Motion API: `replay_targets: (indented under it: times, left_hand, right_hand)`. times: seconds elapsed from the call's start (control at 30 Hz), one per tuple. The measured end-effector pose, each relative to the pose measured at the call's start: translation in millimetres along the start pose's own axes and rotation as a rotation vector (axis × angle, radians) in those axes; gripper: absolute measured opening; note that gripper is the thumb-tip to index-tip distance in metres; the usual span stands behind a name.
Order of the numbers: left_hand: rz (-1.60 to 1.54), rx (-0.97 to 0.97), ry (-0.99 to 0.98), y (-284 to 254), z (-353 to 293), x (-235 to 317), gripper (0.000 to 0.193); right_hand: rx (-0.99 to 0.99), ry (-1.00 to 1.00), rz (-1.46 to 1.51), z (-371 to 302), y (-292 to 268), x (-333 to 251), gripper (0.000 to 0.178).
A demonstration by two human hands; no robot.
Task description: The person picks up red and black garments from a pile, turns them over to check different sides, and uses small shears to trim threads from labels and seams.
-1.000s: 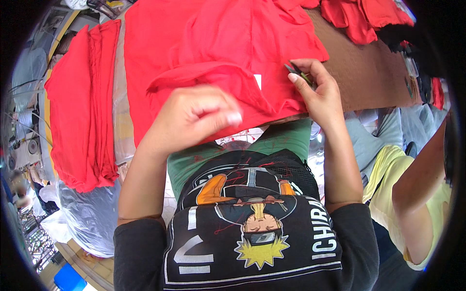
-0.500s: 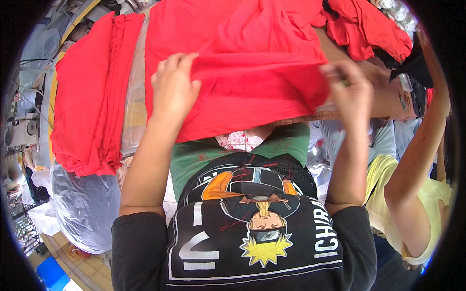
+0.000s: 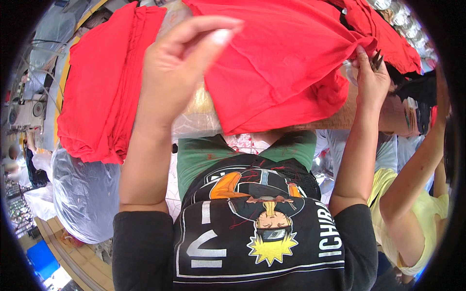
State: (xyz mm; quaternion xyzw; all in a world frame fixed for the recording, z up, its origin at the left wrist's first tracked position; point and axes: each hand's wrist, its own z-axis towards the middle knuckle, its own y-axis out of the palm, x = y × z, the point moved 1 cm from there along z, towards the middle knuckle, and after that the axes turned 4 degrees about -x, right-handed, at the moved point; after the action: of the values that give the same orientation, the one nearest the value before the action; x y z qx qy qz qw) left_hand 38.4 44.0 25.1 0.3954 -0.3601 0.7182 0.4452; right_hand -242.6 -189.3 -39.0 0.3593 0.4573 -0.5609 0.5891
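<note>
A large red cloth piece point(image 3: 286, 63) is spread over the work surface before me, its right side drawn into a bunched corner. My right hand point(image 3: 373, 77) pinches that corner between thumb and fingers. Dark pointed metal snips point(image 3: 376, 61) stick out from the same hand, partly hidden by its fingers. Raised over the cloth's left edge is my left hand point(image 3: 177, 68), loosely curved, with thumb and forefinger stretched forward and no cloth visible in it. To its left lies a layered stack of red cloth pieces point(image 3: 104, 87).
More red cloth point(image 3: 383, 36) lies bunched at the far right, near black cloth point(image 3: 417, 89). A brown cardboard surface point(image 3: 388, 114) shows under the work. A co-worker's arm point(image 3: 412, 179) reaches up at the right. A big clear plastic bag point(image 3: 82, 194) stands at lower left.
My left hand has come off the cloth and risen. The right hand has moved right and up, pulling the cloth's corner, and the cloth's left edge has shifted right.
</note>
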Motion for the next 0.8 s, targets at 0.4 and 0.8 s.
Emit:
replay_targets:
  times: [0.4,0.8]
  left_hand:
    - [0.21,-0.193,-0.237,48,-35,-74,0.015]
    - [0.351,-0.606,-0.231,16,-19,-58,0.021]
  right_hand:
    - [-0.442,-0.216,-0.591,-39,37,-22,0.016]
    - [-0.849,-0.528,-0.885,-62,48,-30,0.028]
